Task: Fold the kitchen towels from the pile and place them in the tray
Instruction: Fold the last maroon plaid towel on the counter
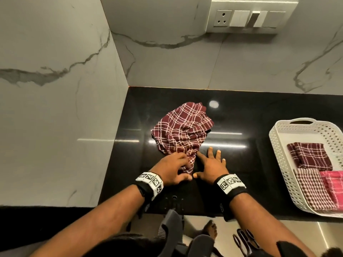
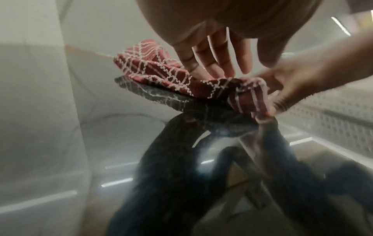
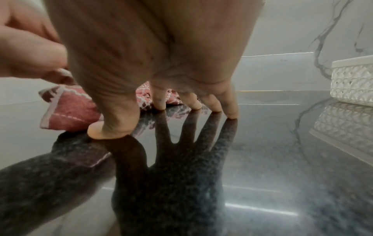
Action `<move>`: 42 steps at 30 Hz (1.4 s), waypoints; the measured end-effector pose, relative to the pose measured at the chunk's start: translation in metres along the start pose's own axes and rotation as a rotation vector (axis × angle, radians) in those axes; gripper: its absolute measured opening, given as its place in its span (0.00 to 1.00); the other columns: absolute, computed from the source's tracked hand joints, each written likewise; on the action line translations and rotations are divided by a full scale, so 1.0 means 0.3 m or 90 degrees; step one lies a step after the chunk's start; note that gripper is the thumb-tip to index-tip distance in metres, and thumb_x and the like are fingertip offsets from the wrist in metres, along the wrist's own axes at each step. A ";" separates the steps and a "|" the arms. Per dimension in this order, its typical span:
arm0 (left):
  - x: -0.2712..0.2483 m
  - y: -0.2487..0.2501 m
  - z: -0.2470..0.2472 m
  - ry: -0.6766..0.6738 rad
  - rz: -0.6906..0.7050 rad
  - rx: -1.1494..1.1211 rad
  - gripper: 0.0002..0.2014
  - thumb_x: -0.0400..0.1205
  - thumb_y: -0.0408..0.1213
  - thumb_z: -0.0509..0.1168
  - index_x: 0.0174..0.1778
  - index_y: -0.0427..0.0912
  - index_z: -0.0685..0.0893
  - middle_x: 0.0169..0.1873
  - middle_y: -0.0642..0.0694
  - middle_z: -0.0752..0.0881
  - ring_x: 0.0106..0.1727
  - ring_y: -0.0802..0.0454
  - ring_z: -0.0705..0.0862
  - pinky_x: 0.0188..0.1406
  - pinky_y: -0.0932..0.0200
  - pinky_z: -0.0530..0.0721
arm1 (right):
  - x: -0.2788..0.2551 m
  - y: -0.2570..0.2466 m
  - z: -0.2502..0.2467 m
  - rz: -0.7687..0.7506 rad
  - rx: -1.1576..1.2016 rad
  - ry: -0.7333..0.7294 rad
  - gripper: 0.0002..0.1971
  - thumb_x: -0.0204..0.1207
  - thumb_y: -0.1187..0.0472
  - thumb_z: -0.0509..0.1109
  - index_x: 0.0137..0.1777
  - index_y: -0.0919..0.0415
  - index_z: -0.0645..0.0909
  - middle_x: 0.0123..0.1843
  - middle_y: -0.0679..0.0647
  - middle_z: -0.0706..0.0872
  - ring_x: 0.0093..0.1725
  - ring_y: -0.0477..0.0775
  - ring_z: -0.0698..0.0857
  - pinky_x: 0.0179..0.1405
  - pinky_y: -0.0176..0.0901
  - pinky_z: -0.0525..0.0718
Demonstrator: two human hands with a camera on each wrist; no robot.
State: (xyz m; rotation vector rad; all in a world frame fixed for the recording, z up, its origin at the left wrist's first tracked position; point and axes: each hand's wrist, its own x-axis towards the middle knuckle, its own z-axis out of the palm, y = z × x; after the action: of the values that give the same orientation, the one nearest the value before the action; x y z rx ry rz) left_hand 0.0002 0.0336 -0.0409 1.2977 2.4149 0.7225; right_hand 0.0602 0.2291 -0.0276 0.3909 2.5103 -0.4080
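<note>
Nearest the counter's front edge, the left hand (image 1: pixel 173 168) rests on the near corner of the crumpled maroon checked towel (image 1: pixel 182 130), its fingers lying over the cloth; whether they pinch it or only press on it cannot be told, since the head view hides the fingertips in the folds and the left wrist view shows them held straight above the fabric. Just right of that corner, the right hand (image 1: pixel 211 166) is spread flat with fingers straight and apart, fingertips (image 3: pixel 232 114) and thumb touching the glossy black counter (image 1: pixel 241 115), the thumb lying against the towel's hem. Beyond both hands the towel lies bunched on the counter, towards the marble back wall (image 1: pixel 185 58). Well to the right of the towel stands the white perforated tray (image 1: pixel 278 145), holding a folded maroon checked towel (image 1: pixel 309 154) at its far side, and nearer, a small-check towel (image 1: pixel 311 188) beside a pink towel (image 1: pixel 333 184). Above, on the wall, sits a switch plate (image 1: pixel 248 15).
</note>
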 end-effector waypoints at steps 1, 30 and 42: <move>-0.015 -0.003 0.019 -0.024 0.017 0.055 0.25 0.74 0.62 0.70 0.62 0.52 0.82 0.62 0.53 0.79 0.60 0.53 0.78 0.64 0.55 0.78 | 0.000 -0.002 0.000 -0.002 -0.004 0.001 0.50 0.71 0.42 0.77 0.86 0.36 0.49 0.89 0.60 0.37 0.85 0.75 0.36 0.81 0.76 0.46; 0.084 0.142 -0.197 0.189 0.059 0.133 0.07 0.85 0.36 0.59 0.44 0.40 0.80 0.42 0.45 0.79 0.43 0.48 0.76 0.46 0.47 0.81 | -0.156 -0.106 -0.051 -0.230 0.232 0.456 0.09 0.78 0.55 0.70 0.53 0.58 0.83 0.50 0.50 0.81 0.52 0.49 0.78 0.53 0.41 0.80; 0.049 0.308 -0.286 0.277 -0.062 0.266 0.05 0.83 0.43 0.63 0.49 0.45 0.78 0.38 0.49 0.82 0.33 0.47 0.83 0.31 0.52 0.83 | -0.297 -0.041 -0.111 -0.222 0.464 0.364 0.08 0.77 0.59 0.67 0.37 0.58 0.80 0.33 0.49 0.82 0.32 0.48 0.78 0.36 0.47 0.78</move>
State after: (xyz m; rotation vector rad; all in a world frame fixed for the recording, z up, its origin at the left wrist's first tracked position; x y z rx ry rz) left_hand 0.0139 0.0642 0.0814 1.2526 3.0867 0.5318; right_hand 0.1112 0.2133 0.0522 0.3708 2.9025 -1.5575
